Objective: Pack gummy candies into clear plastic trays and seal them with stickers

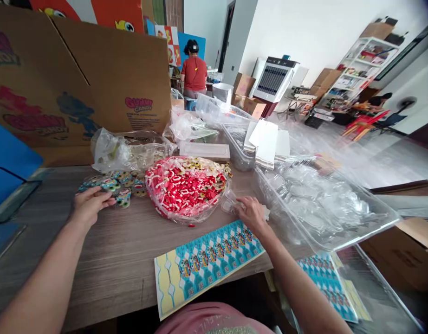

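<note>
My left hand (91,204) is at the left of the table, fingers stretched out against a pile of small clear packs with colourful labels (124,197). It touches the nearest packs; no firm grip shows. On the right, my right hand (250,212) has its fingertips closed on a small clear plastic case (229,201). Between the hands sits a clear bag of red and white gummy candies (186,190), its top spread wide. In front of me lies a sheet of blue and yellow printed stickers (210,260), partly peeled at its left end.
A large clear bin of plastic cases (311,195) stands at the right, with white cards (266,141) behind. Cardboard boxes (109,79) wall off the back left. A white tray (204,151) and a crumpled plastic bag (126,150) lie behind the candy. A person in red (194,74) sits farther back.
</note>
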Tool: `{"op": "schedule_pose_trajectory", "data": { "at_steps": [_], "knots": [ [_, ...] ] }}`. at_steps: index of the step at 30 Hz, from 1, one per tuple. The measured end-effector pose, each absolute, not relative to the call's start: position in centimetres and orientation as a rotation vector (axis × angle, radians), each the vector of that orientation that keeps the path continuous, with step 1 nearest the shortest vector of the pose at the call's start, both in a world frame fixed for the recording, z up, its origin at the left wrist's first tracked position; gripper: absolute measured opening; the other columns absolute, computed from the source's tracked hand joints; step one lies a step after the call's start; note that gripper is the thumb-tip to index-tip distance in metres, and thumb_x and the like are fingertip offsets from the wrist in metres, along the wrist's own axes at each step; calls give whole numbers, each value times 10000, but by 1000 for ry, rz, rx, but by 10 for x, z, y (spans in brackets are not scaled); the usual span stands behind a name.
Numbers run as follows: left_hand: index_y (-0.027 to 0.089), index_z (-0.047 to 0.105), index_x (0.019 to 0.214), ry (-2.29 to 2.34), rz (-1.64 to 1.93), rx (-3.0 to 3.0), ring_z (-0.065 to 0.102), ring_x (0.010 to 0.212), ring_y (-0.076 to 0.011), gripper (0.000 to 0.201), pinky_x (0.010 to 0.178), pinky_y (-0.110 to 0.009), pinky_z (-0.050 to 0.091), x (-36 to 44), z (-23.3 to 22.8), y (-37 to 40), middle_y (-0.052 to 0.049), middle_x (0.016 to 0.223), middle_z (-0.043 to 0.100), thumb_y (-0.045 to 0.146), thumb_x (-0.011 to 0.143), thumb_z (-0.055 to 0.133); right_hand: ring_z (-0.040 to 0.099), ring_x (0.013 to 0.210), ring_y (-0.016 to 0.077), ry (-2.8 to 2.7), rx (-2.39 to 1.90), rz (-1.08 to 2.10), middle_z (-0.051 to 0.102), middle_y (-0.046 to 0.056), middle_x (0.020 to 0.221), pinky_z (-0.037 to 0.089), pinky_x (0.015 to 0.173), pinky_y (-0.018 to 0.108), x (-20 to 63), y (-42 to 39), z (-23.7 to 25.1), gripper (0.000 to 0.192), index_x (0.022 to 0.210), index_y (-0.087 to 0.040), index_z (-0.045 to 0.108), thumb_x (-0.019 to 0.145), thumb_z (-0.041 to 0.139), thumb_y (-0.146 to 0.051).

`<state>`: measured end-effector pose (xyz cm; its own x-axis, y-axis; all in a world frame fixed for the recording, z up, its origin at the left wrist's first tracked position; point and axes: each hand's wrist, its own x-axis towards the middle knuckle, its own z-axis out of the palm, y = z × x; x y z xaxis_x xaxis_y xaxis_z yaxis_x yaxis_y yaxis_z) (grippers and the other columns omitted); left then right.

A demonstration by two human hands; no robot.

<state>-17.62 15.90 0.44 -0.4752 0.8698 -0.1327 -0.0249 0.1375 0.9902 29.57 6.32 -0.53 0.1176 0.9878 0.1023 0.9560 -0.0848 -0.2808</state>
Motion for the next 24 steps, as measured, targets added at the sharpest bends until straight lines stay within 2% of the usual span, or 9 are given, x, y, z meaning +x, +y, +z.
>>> {"op": "schedule_pose_trajectory", "data": {
  "at_steps": [2,7,11,13,16,19,22,24],
  "knots": [
    [176,563,843,1612,1507,838,610,529,-161,391,619,-393,497,-169,-3,160,25,605,582,203,518,779,574,1170,336,-1931,-2172,143,698,133,1210,439,926,442,302,74,-5,330,1171,-203,709,879,612,-322],
    [186,542,1083,1607,1569,816,592,557,-132,575,651,-375,549,-164,-9,149,97,591,527,229,574,809,597,1119,312,-1944,-2235,122,707,122,1178,414,922,446,302,84,-4,364,1224,-227,681,913,549,-361],
    [194,507,1210,1677,1573,819,613,612,-137,694,656,-355,585,-169,-9,122,108,650,541,259,600,831,578,1090,327,-1823,-2319,-128,652,168,1238,422,876,441,310,76,-2,382,1248,-212,674,910,537,-324],
    [208,537,1217,1739,1523,927,623,630,-138,653,633,-330,587,-160,-12,95,86,736,584,299,630,810,528,1148,349,-1878,-2307,-242,574,186,1346,413,866,446,313,70,-2,389,1253,-227,678,887,554,-272],
    [212,658,1113,1788,1321,1311,649,676,-151,408,626,-293,578,-128,-19,42,12,863,676,381,747,723,428,1264,339,-2143,-2199,-227,510,126,1439,378,899,445,311,66,-3,388,1205,-312,705,867,557,-192],
    [207,738,957,1607,1180,1765,691,792,-201,221,673,-293,574,-83,-24,-2,-61,915,727,360,822,652,443,1238,301,-2334,-2129,-93,602,91,1343,347,905,428,304,70,-4,313,1044,-309,755,874,542,-154],
    [203,758,897,1496,1190,1925,703,789,-198,194,670,-279,569,-50,-26,-17,-78,886,740,295,864,591,512,1126,270,-2337,-2142,-62,691,91,1164,345,868,402,301,77,-5,240,918,-243,750,915,516,-193],
    [191,758,895,1469,1202,1919,704,758,-184,206,652,-263,563,-42,-27,-14,-80,870,742,274,877,570,525,1100,265,-2318,-2145,-97,702,103,1111,345,863,399,303,79,-4,264,917,-205,732,942,469,-196]
  ]
}}
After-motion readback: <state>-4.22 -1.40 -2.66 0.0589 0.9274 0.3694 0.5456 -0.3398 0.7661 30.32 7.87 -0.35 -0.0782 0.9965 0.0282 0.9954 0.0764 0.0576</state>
